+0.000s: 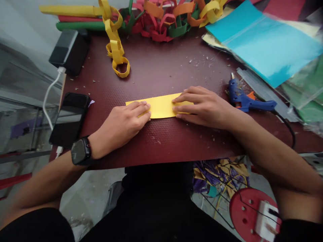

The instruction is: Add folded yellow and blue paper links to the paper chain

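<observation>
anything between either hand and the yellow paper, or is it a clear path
Nothing visible is in the way: the left hand and right hand both touch the yellow paper directly. The glue gun lies off to the right and the phone to the left, both apart from the paper.

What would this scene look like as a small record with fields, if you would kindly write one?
surface: dark red table
in hand: yellow paper strip, lying on the table
left hand: left hand, fingers resting on the strip's left part
right hand: right hand, fingers spread over its right part
left wrist: black watch
far side: yellow paper chain and multicoloured paper chain
far right: bright blue sheet
near right: blue glue gun
left edge: black phone
</observation>
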{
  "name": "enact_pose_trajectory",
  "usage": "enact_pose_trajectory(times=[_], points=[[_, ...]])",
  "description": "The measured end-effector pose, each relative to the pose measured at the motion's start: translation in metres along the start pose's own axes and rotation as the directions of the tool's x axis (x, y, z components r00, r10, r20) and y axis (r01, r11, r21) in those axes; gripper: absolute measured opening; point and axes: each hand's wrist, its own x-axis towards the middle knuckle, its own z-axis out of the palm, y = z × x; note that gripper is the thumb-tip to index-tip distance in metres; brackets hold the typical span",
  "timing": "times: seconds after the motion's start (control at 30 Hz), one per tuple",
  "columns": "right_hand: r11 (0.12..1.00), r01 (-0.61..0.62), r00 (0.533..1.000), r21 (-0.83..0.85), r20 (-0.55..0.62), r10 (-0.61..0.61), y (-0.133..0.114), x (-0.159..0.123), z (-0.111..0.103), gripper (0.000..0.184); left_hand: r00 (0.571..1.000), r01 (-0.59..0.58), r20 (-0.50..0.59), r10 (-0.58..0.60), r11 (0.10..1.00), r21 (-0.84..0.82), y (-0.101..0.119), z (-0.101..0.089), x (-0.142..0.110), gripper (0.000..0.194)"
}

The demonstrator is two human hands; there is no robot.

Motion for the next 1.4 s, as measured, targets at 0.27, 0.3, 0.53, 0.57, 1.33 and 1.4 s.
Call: enact_pose_trajectory(times=[0.27,0.3,0.53,0.57,1.33,1.4], points=[[0.995,-0.101,0.991,0.020,-0.087,0.103,-0.001,-0.005,-0.007,0.022,0.980,0.119,-0.141,-0.142,0.980,-0.157,-0.004,0.001,0.001,0.034],[0.992,-0.125,0.981,0.015,-0.145,0.126,-0.002,-0.006,-0.008,0.020,0.969,0.151,-0.165,-0.181,0.971,-0.183,-0.006,-0.002,0.001,0.033],[0.903,-0.416,0.827,0.104,-0.370,0.423,-0.012,-0.006,-0.020,0.025,0.788,0.339,-0.382,-0.483,0.858,-0.386,-0.016,-0.009,0.004,0.021],[0.900,-0.421,0.819,0.113,-0.379,0.431,-0.011,-0.005,-0.020,0.025,0.768,0.343,-0.399,-0.501,0.848,-0.405,-0.018,-0.007,0.005,0.020],[0.896,-0.367,0.795,0.251,-0.415,0.442,0.035,-0.014,-0.022,0.019,0.782,0.262,-0.427,-0.454,0.862,-0.435,-0.060,0.023,0.014,0.016],[0.892,-0.349,0.791,0.288,-0.419,0.445,0.035,-0.014,-0.025,0.017,0.817,0.267,-0.486,-0.309,0.951,-0.156,-0.057,0.018,0.013,0.019]])
